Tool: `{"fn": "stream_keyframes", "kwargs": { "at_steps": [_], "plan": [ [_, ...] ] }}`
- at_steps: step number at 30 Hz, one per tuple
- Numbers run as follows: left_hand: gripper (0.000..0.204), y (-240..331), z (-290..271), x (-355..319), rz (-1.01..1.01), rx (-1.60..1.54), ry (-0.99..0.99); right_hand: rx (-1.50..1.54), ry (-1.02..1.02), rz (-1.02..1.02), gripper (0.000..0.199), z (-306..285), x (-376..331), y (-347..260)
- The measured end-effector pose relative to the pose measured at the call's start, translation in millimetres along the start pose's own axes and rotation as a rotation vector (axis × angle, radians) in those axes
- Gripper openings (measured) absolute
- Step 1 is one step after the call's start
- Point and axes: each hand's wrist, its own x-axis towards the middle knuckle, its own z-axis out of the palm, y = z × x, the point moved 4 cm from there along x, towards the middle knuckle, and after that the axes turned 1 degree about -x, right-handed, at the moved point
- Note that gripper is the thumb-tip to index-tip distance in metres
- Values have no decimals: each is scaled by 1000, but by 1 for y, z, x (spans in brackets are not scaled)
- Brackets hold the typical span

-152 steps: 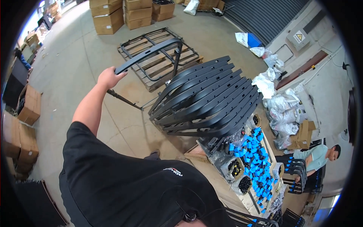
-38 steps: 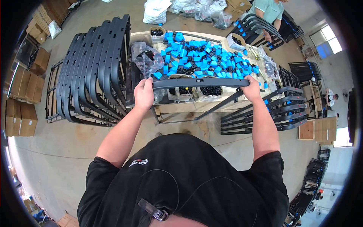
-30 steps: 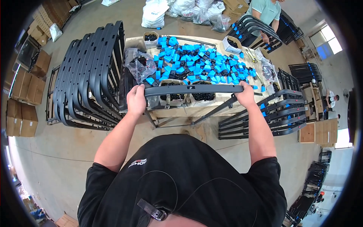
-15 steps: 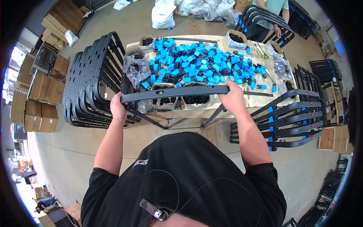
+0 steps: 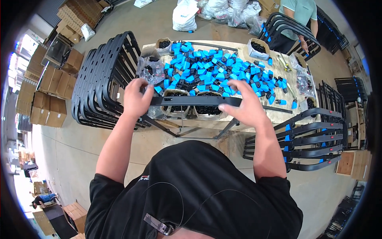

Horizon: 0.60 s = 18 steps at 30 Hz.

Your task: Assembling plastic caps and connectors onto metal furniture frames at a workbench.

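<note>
A black metal frame [image 5: 191, 100] stands against the near edge of the table, its top bar running left to right in front of me. By the bar's left end is my left hand [image 5: 135, 99], thumb and fingers apart, hiding that end. My right hand [image 5: 248, 105] is around the bar's right end, open, with the thumb on the near side and the curved fingers beyond it. Past the bar lies a big heap of blue and black plastic pieces [image 5: 217, 67]. Two boxes of small black parts [image 5: 207, 111] sit partly behind the bar.
Stacked black frames [image 5: 93, 79] stand at the left, and more frames with blue pieces [image 5: 314, 137] at the right. The wooden table [image 5: 274, 65] also bears a plastic bag [image 5: 151, 71] and a box of black parts [image 5: 258, 48]. A co-worker [image 5: 298, 20] holds frames at the far right.
Both hands have loosened from the bar and opened, the left moving right and up. The bar now sits lower and farther from me. My view has shifted slightly left.
</note>
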Motion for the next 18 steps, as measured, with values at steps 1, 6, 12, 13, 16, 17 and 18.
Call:
{"fn": "stream_keyframes", "kwargs": {
  "at_steps": [1,6,12,13,16,17,18],
  "plan": [
    [27,-3,12,1,-48,3,-66,5,-4,-1,54,6,11,-2],
    [50,0,31,20,-355,273,-578,-329,-388,132,29,70,42,1],
    [55,-5,34,25,-402,293,-704,-30,273,-330,10,56,2,-6],
    [56,-5,34,25,-403,322,-721,100,399,-443,10,48,-19,-9],
    [55,6,32,29,-422,307,-724,125,185,-469,12,77,-67,9],
    [55,8,31,30,-415,304,-722,153,-65,-300,15,106,-80,36],
    [54,5,32,29,-425,293,-708,177,-313,-128,19,127,-87,55]
  ]
}}
